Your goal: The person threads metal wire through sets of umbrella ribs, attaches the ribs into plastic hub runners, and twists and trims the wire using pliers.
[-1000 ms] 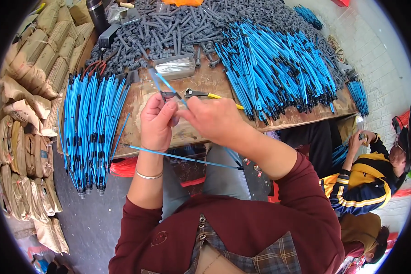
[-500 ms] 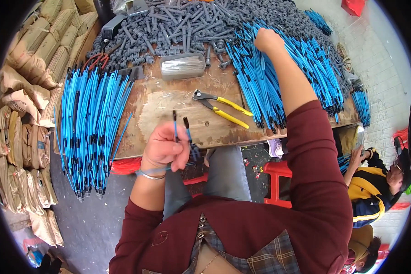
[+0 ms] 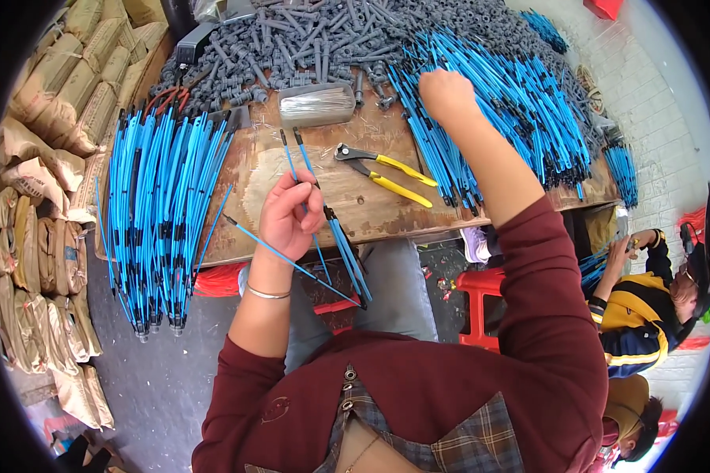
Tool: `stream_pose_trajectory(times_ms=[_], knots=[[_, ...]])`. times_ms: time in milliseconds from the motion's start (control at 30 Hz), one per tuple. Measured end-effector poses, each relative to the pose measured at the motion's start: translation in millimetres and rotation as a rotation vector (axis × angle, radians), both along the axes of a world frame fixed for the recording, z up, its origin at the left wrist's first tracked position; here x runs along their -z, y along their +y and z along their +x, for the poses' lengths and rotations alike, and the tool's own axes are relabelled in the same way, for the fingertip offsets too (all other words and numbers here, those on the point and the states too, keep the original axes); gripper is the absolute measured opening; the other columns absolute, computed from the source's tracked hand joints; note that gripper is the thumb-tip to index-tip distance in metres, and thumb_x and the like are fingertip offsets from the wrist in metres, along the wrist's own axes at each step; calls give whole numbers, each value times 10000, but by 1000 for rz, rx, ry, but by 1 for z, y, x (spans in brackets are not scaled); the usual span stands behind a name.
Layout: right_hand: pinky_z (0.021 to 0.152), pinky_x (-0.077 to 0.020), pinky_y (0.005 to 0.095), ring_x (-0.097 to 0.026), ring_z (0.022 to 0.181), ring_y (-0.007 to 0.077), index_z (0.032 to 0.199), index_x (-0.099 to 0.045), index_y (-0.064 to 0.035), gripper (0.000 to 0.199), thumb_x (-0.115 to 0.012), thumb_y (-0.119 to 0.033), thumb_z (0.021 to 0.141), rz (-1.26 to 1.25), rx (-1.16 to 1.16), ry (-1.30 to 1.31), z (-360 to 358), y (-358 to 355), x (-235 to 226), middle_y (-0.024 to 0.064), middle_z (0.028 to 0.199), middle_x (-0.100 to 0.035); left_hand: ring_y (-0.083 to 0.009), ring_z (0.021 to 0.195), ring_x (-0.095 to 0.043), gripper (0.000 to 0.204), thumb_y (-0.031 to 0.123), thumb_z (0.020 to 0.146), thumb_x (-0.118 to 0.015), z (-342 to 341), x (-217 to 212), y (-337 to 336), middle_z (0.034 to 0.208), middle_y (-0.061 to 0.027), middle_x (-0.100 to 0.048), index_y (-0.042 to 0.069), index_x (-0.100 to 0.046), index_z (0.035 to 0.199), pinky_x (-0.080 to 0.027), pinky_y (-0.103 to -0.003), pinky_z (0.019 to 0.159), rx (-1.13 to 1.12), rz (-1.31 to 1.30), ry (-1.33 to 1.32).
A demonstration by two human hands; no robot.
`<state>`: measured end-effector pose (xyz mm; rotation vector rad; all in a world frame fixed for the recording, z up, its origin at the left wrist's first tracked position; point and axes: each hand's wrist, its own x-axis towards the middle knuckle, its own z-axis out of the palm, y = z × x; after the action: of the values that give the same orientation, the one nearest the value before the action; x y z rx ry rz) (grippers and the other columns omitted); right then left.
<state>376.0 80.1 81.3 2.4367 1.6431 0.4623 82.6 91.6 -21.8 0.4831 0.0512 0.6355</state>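
Note:
In my left hand (image 3: 292, 213), raised in front of the table's near edge, are a few thin blue rods (image 3: 344, 251) with black ends and joints. They fan out, two tips pointing up and the jointed ends hanging over my lap. My right hand (image 3: 448, 96) lies on the left part of a large heap of similar blue rods (image 3: 528, 118). Its fingers are curled down and hidden, so I cannot see what they hold. Between my hands lie pincers (image 3: 386, 175) with yellow handles and a dark head.
Jointed blue rod bundles (image 3: 162, 205) overhang the table's left edge. Grey plastic fittings (image 3: 315, 47) are heaped at the back, behind a clear box (image 3: 283, 120) of thin wires. Brown sacks (image 3: 59, 83) stack at left. A co-worker (image 3: 635, 323) handles rods at right, near a red stool (image 3: 481, 282).
The rods in my left hand have swung and spread into view, and that hand has risen slightly. My right hand has moved a little left and nearer over the heap.

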Motion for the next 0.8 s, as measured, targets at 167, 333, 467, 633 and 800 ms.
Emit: stream_pose_trajectory(times_ms=[167,333,467,633,800], knots=[[657,-522,418,-632,784,354,776,-638,-20,236,-464,-172,825,-81,154,4,29,-29,10,190,867,-637,-111,459,-442,110,67,867,-480,1,-4,-6,673,-90,-576,68,-536,962,-349,-221,414,12,76,43],[663,-515,438,-631,784,347,769,-626,-18,276,-466,-228,848,60,216,-9,18,-37,12,184,833,-639,-110,469,-451,104,75,866,-490,1,-4,-8,669,-86,-576,68,-535,959,-353,-218,422,-1,115,61],[681,-502,447,-623,785,353,763,-609,-8,328,-478,-293,858,248,135,9,-14,-42,5,183,806,-641,-112,476,-458,104,79,868,-489,0,-3,-8,669,-83,-576,71,-535,961,-355,-215,427,-7,115,56],[684,-488,441,-610,782,358,832,-619,-24,328,-493,-326,851,191,-33,215,-18,-31,18,179,798,-638,-113,491,-468,109,84,869,-493,2,-4,-7,684,-79,-579,74,-537,968,-357,-217,436,-8,105,63],[700,-479,435,-604,789,354,905,-636,-57,301,-516,-324,836,382,-187,424,-8,-16,22,175,817,-634,-115,509,-478,113,87,869,-495,3,-3,-8,701,-79,-584,76,-539,972,-360,-219,447,-6,106,71]])
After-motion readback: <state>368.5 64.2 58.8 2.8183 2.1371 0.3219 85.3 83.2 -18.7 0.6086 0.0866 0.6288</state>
